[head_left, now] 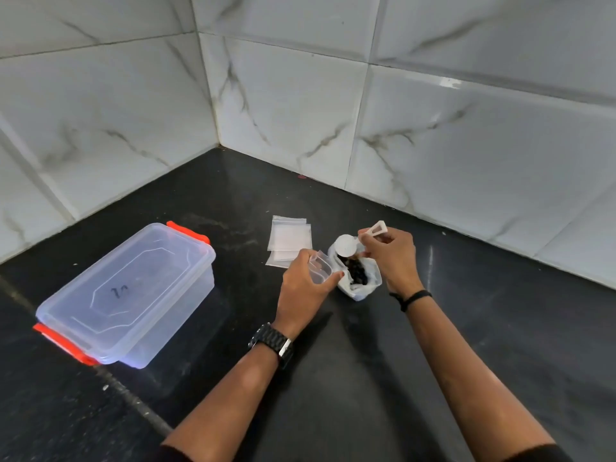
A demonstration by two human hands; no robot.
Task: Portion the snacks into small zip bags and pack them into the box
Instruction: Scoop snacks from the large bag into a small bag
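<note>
My left hand [305, 283] holds a small clear zip bag [320, 270] with its mouth spread, right beside a white plastic bag of dark snacks [358, 278] on the black counter. My right hand [393, 255] grips the handle of a white plastic scoop [346, 245] whose round bowl hangs over the snack bag's mouth. A short stack of empty zip bags [289, 240] lies flat just behind my left hand. The clear plastic box [133, 291] with orange clips stands to the left with its lid on.
The black stone counter [366, 378] ends in a corner of white marble-look wall tiles [293, 111] behind the bags. A watch sits on my left wrist and a dark band on my right wrist.
</note>
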